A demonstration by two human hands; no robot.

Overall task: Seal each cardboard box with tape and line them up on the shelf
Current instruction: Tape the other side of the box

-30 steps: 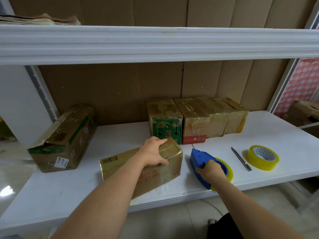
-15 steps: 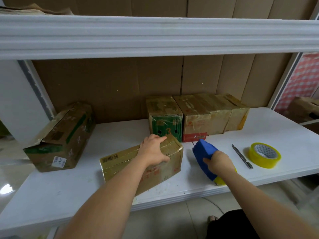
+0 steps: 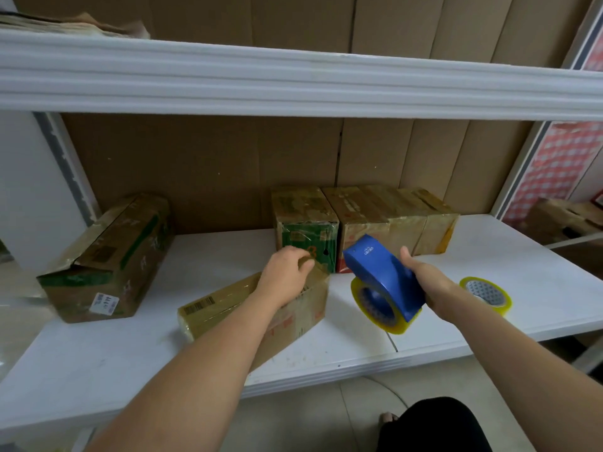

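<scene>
Blue tape dispenser (image 3: 381, 275): white brand word "deli" on top face, small, just legible. Green box (image 3: 306, 243) left of dispenser: orange numeral, likely "3", partly hidden. Barcode label on tilted box (image 3: 208, 308) further left: digits unreadable.

One head-worn wide-angle view looks forward and down, close over the front edge of the shelf (image 3: 326, 347)

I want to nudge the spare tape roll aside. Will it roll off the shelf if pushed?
Probably not: the tape roll lies flat on the shelf, so a push should slide it, not roll it. It looks light, with a hollow core, so it should move easily. Tipped onto its edge, it could well roll.
</scene>
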